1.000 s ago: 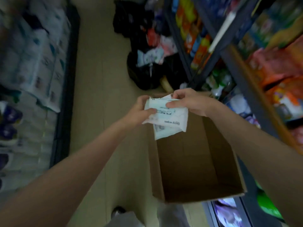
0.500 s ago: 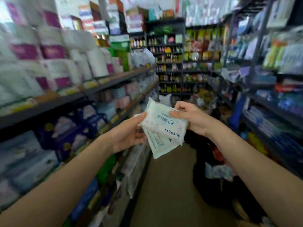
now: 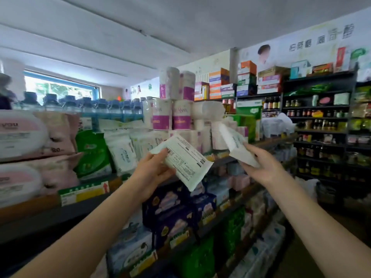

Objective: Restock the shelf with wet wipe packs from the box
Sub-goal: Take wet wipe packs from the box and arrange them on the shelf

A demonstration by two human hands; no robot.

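Two white wet wipe packs are held up in front of the shelf. The left pack (image 3: 181, 160), printed back facing the camera with small unreadable text and barcodes, is gripped by the left hand (image 3: 155, 170), thumb on its face and fingers behind. The right pack (image 3: 237, 146) is pinched at its lower end by the right hand (image 3: 261, 164). Behind them, along the shelf edge (image 3: 224, 159), stand white wipe packs (image 3: 122, 151), a green pack (image 3: 92, 155) and tissue rolls (image 3: 181, 117) with purple labels, their lettering blurred.
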